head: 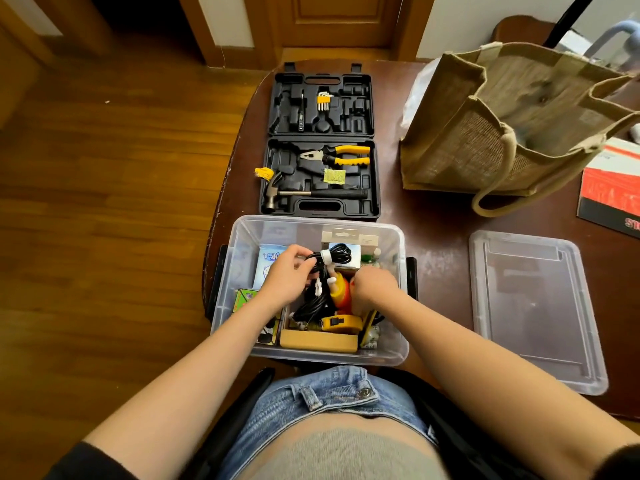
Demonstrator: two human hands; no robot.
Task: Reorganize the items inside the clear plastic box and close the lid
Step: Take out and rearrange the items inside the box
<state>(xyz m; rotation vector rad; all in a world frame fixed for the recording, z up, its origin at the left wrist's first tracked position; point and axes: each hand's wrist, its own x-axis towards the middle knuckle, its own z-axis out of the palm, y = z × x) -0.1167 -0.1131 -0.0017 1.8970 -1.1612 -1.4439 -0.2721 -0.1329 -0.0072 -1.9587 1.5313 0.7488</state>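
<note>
Clear plastic box, open on table; black cable bundle inside, long axis front to back, gripped by left hand. Right hand curled among contents, hold unclear. Lid lies well right, nearer the right hand.

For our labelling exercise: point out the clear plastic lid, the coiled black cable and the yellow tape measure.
Clear plastic lid (535,308), head view, flat centre panel.
Coiled black cable (341,253), head view, upper loop.
Yellow tape measure (341,323), head view, top face.

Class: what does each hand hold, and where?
Left hand grips the black cable bundle near its white tie. Right hand reaches among the items; its hold cannot be told.
</note>
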